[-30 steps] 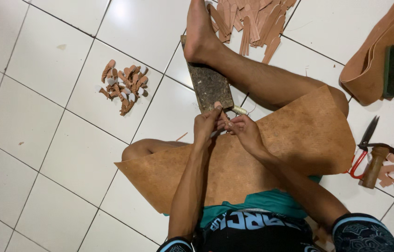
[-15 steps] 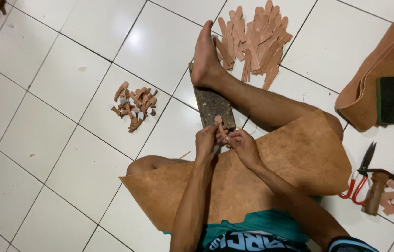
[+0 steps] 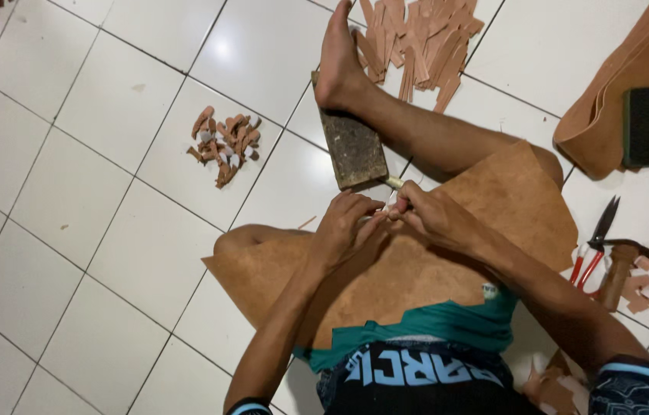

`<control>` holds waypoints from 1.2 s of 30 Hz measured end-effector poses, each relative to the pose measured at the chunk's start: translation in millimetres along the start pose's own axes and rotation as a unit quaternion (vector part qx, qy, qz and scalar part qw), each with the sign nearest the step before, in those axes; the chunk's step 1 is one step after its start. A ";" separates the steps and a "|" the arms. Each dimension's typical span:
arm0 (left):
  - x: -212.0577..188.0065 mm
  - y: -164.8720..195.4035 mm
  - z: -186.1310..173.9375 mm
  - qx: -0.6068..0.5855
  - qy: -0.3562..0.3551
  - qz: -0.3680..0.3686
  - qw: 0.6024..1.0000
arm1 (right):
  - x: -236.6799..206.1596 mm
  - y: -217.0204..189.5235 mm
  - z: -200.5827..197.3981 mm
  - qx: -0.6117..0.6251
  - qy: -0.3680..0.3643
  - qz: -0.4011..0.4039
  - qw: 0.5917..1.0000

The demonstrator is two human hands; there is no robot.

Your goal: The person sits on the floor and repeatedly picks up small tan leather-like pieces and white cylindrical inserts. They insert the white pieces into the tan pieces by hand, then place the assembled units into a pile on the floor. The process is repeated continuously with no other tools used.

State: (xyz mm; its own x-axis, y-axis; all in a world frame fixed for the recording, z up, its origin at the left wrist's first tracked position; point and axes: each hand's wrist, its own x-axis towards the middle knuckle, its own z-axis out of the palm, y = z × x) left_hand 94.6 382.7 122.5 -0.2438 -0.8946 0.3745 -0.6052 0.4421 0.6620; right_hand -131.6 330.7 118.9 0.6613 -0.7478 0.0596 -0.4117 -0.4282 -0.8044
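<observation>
— What are the hands busy with?

— Both meet just below the near end of the dark, worn rectangular block (image 3: 353,148). The left hand (image 3: 349,230) and the right hand (image 3: 433,217) pinch a small pale piece (image 3: 390,201) between them; the fingers (image 3: 370,209) are curled tight around it, nearly closed. A pale handle tip (image 3: 394,183) pokes out beside the block's corner, but I cannot tell which hand grips it.

— Where does that piece sit?

— Just off the block's near corner, over the large tan sheet of leather-like material (image 3: 493,207) draped across the lap.

— How far along does the work look?

— Judging by what lies around, well under way. Beyond the block's far end, past the bare foot (image 3: 338,58), is a heap of long flat tan strips (image 3: 417,38). To the block's left, on the white glossy tiled floor (image 3: 71,192), lies a pile of small curled brown offcuts (image 3: 225,140). The big sheet is mostly whole, so plenty remains.

— Textures?

— The sheet is matte and grainy with jagged cut edges; the block is scuffed and speckled. Well right of the block lie red-handled shears (image 3: 597,242), a wooden-handled hammer (image 3: 622,269), and a folded tan roll (image 3: 609,107) carrying a black rectangular brush (image 3: 644,127).
</observation>
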 end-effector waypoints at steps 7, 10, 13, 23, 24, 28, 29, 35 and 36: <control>-37.1 35.5 -15.1 -0.260 -0.122 -0.246 0.926 | -19.5 -46.5 -6.3 -0.032 -0.081 -0.025 0.996; -53.2 38.6 -14.2 -0.303 -0.133 -0.297 0.896 | -25.0 -51.1 -5.0 -0.020 -0.113 0.008 0.993; -66.2 34.5 -10.2 -0.299 -0.159 -0.331 0.881 | -29.6 -48.7 -1.6 0.010 -0.147 0.035 0.988; -125.6 42.2 35.5 -0.359 -0.041 -0.397 0.844 | -36.6 -9.9 38.2 0.078 -0.209 0.100 0.970; -129.5 39.8 37.8 -0.358 -0.006 -0.407 0.840 | -29.8 4.8 43.4 0.095 -0.195 0.133 0.967; -139.6 34.0 34.3 -0.343 0.085 -0.421 0.835 | 25.1 78.6 67.4 -0.163 0.023 0.153 0.974; -139.3 32.6 31.4 -0.335 0.095 -0.417 0.840 | 35.4 91.6 75.1 -0.210 0.027 0.124 0.969; -131.6 21.6 6.1 -0.326 0.154 -0.358 0.861 | 48.1 82.5 59.2 -0.087 -0.039 0.211 0.973; -126.2 17.0 2.0 -0.359 0.159 -0.337 0.855 | 42.7 69.0 42.8 0.026 -0.056 0.239 0.969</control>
State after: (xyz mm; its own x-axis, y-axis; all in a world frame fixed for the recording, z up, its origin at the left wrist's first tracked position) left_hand 113.7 503.0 85.2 0.2656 -0.9493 -0.1682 0.1237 -0.1394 0.9825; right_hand -105.0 291.0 40.6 0.4681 -0.7932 -0.3895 -0.6576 -0.0182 -0.7532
